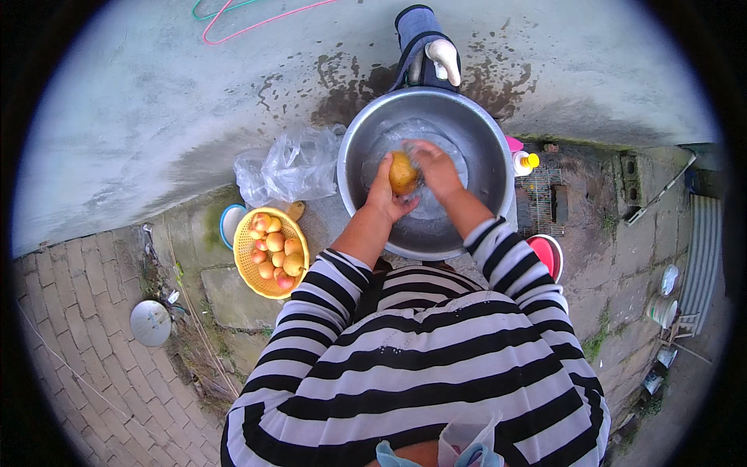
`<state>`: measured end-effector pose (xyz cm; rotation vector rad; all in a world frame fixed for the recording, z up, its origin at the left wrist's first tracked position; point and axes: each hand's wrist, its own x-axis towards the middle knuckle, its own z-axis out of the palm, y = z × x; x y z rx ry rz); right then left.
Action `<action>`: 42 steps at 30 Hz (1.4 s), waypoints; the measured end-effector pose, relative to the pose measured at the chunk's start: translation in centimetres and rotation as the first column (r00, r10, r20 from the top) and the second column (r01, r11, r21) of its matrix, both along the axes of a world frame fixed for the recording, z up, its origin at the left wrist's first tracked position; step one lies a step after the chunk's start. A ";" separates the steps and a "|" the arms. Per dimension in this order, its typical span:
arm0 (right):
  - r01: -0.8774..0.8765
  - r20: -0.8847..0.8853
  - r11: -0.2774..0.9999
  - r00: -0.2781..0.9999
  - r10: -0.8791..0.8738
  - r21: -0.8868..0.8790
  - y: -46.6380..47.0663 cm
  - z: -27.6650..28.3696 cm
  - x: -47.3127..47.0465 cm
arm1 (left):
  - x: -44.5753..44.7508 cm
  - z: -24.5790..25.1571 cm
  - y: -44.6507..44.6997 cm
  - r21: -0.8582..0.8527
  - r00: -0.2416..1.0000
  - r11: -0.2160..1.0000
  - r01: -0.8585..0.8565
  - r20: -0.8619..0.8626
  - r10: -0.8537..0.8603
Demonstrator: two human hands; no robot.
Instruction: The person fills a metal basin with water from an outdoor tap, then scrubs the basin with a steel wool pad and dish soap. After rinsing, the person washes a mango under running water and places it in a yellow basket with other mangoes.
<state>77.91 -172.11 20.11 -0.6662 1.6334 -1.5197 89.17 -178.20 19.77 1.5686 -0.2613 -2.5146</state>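
Over a large metal basin (426, 248), my left hand (385, 192) holds a round yellow-brown fruit (402, 173), perhaps a pear, with its thumb along the near side. My right hand (436, 169) is at the fruit's right side, its fingers blurred and bent; whether it grips the fruit I cannot tell. Water (429, 204) shows in the basin under both hands. To the left, a yellow plastic basket (248, 271) holds several red-and-yellow fruits (275, 241) and a brownish pear-like fruit (293, 264).
Behind the basin, a faucet (444, 58) wrapped in blue cloth stands by the wall. Clear plastic bags (297, 169) lie left of the basin. A white bottle with a yellow cap (527, 161) and a red basin with a white rim (557, 257) are at the right.
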 end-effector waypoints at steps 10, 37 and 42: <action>-0.183 -0.320 0.956 0.914 0.251 0.228 -2.9 -0.6 -1.9 | -1.0 -0.1 -0.5 -0.076 0.997 0.994 0.079 0.026 -0.077; -0.153 -0.626 0.751 0.460 0.629 0.642 0.9 -1.0 -3.9 | 0.0 3.5 -1.5 -0.468 0.430 -0.550 0.692 0.879 -0.207; -0.036 0.007 0.964 0.999 0.035 0.264 0.9 -0.6 -5.2 | -1.0 3.4 -1.7 -0.535 0.535 0.084 0.841 0.798 -0.279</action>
